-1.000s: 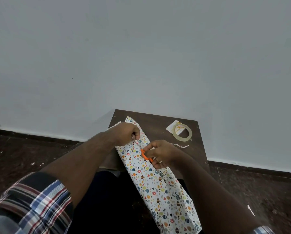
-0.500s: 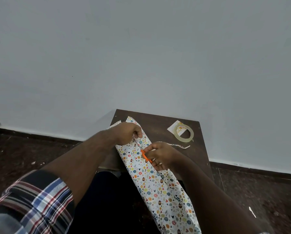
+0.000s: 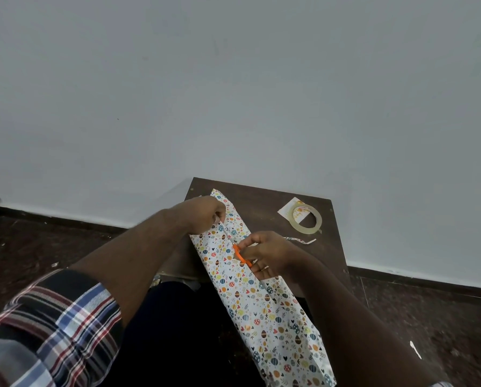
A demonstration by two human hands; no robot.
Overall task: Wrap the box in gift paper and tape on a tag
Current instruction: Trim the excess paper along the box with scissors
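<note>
Lower centre: left hand (image 3: 205, 213) pinches gift paper (image 3: 261, 297) taut so right hand (image 3: 264, 254), gripping orange scissors (image 3: 240, 255), cuts straight.

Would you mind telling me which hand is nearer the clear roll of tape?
Right. The right hand, gripping orange scissors, is just below-left of the clear roll of tape; the left hand is farther left, across the patterned gift paper.
</note>
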